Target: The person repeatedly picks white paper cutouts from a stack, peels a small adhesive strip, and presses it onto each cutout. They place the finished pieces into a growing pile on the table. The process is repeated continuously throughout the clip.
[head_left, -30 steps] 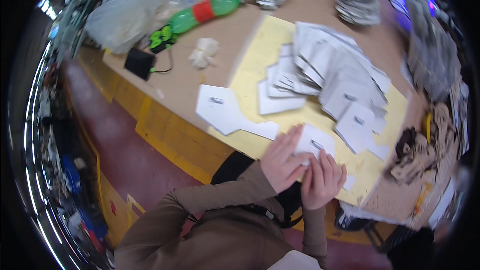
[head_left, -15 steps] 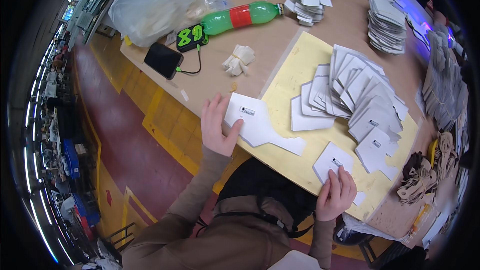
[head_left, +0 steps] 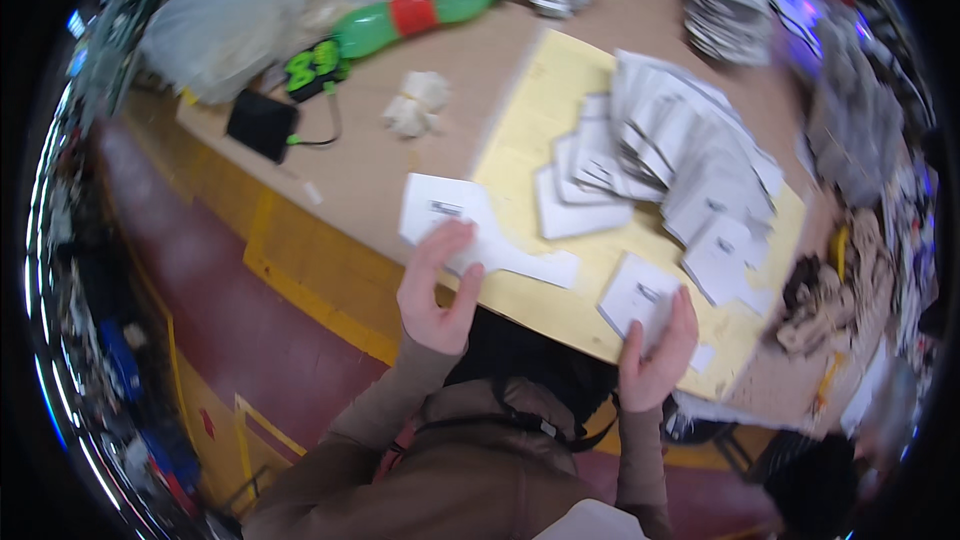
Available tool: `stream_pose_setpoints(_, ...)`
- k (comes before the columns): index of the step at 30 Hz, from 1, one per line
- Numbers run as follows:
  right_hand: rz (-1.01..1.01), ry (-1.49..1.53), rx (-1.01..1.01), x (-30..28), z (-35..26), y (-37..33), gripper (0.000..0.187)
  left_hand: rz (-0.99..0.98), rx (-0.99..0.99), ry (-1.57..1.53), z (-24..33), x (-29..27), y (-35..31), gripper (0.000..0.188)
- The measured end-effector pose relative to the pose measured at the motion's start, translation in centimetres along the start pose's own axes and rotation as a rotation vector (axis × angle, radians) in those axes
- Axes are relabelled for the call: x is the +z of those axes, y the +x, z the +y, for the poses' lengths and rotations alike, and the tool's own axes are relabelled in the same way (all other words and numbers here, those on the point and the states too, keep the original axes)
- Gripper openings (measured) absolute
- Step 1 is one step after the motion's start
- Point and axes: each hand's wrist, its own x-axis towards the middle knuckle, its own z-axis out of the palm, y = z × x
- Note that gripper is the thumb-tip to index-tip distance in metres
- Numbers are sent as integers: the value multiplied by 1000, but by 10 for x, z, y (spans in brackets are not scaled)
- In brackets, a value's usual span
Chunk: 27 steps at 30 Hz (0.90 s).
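A flat white cut piece (head_left: 535, 266) with a wide printed end and a narrow tail lies at the table's near edge. My left hand (head_left: 435, 290) reaches over its wide end, fingers stretched and thumb apart. To the right, a smaller white printed piece (head_left: 626, 292) lies on the yellow sheet (head_left: 510, 160). Beside its right edge is my right hand (head_left: 655, 360), thumb and fingers spread, fingertips touching or just above it. Motion blur hides exact contact. Behind, a fanned pile of similar white pieces (head_left: 690, 140) spreads across the sheet.
Further back are a green bottle (head_left: 370, 30), plastic bags (head_left: 240, 20), a phone (head_left: 262, 126) cabled to a black-and-green power bank (head_left: 315, 68), and a tied white bundle (head_left: 415, 105). White stacks (head_left: 727, 10) stand at the far right; tan bundles (head_left: 850, 270) lie at the right edge.
The whole view has shifted, with the table now further left and up. My left hand has moved from the white piece's left corner onto its wide end. My right fingers have straightened at the smaller piece's edge.
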Motion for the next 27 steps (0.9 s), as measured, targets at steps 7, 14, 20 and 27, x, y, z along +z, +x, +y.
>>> stream_pose_setpoints(7,28,107,82,-2,6,-4,45,-512,157,173,44,79,-12,55)
stream_pose_setpoints(14,117,180,75,0,7,-4,27,-518,-72,-211,51,98,-6,52)
stream_pose_setpoints(20,139,207,33,-1,10,-5,28,-384,-410,-706,46,103,-5,32)
stream_pose_setpoints(27,33,307,82,-15,4,-1,28,-516,-374,-728,46,98,-9,29)
